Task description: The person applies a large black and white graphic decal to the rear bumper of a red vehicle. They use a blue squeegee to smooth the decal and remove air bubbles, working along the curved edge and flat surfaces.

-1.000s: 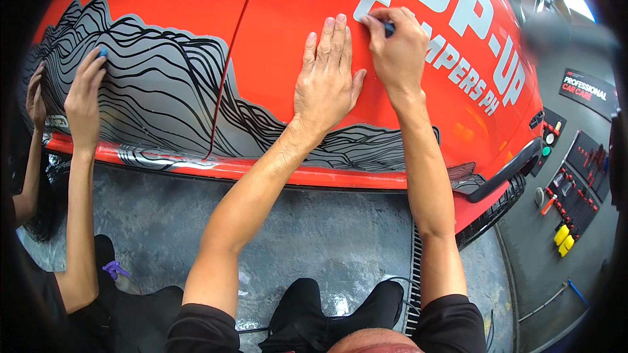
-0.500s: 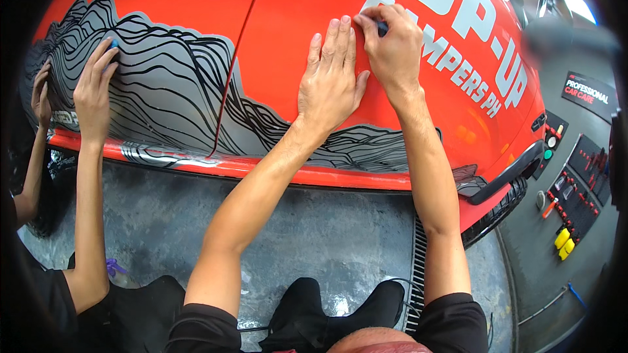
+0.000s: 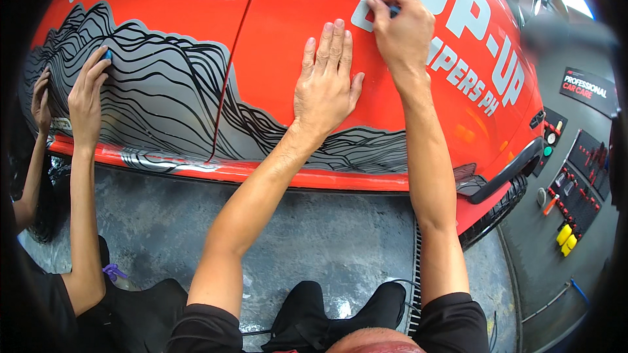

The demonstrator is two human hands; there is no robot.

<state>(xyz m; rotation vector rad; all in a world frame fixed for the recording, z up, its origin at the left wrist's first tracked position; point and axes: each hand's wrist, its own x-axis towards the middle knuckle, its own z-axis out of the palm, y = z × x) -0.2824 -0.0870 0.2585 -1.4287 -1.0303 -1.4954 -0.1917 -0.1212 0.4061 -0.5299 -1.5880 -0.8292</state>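
Observation:
Against the red door panel [image 3: 281, 46] of a vehicle, my left hand [image 3: 322, 95] lies flat with its fingers stretched out. Up and to the right of it, my right hand [image 3: 407, 36] pinches a small dark blue pad [image 3: 394, 10], mostly hidden by the fingers. The pad is at the white lettering [image 3: 363, 14] on the panel, and my hand covers part of those letters. Below my left hand runs a grey decal with black wavy lines [image 3: 366, 150].
At the left, a co-worker's hand [image 3: 85, 101] holds a small blue piece [image 3: 106, 55] against the decal; their other hand [image 3: 40, 101] is beside it. A floor drain grate [image 3: 416, 274] runs near my right leg. Tool boards [image 3: 575, 189] hang on the right wall.
My right hand has moved right and slightly up across the white lettering with the blue pad. My left hand stays flat on about the same spot of the panel.

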